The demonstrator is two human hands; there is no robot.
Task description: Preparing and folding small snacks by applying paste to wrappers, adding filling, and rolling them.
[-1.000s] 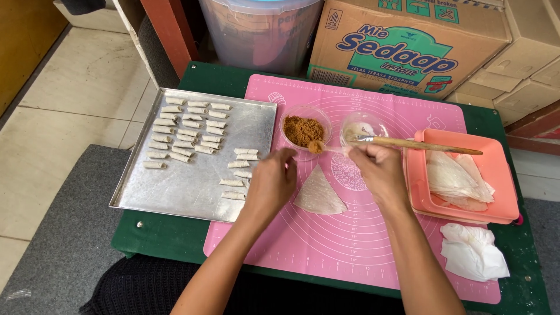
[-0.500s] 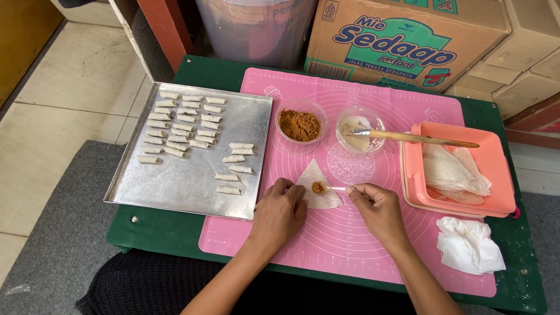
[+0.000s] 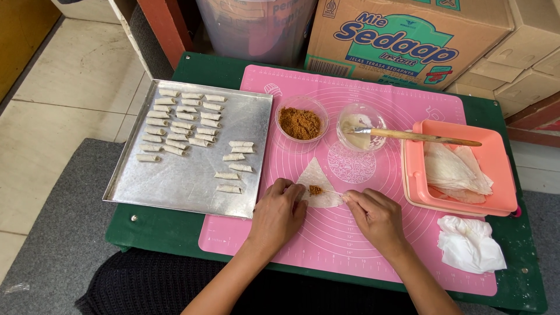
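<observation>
Low green table (image 3: 175, 236) carries metal tray (image 3: 175, 186), pink silicone mat (image 3: 361, 245), crumpled white tissue (image 3: 469, 245).

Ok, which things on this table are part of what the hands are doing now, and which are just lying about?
In use:
left hand and right hand on the triangular wrapper
brown filling on the wrapper
bowl of brown filling
paste bowl with brush
pink tray of wrappers
metal tray of finished rolls
pink mat

Lying about:
crumpled white tissue
cardboard boxes
plastic tub

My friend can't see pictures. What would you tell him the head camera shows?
Two hands, left hand and right hand, pinch the corners of a triangular wrapper with brown filling on a pink mat. Left is a metal tray of small rolls; behind are a filling bowl and a brush.
</observation>
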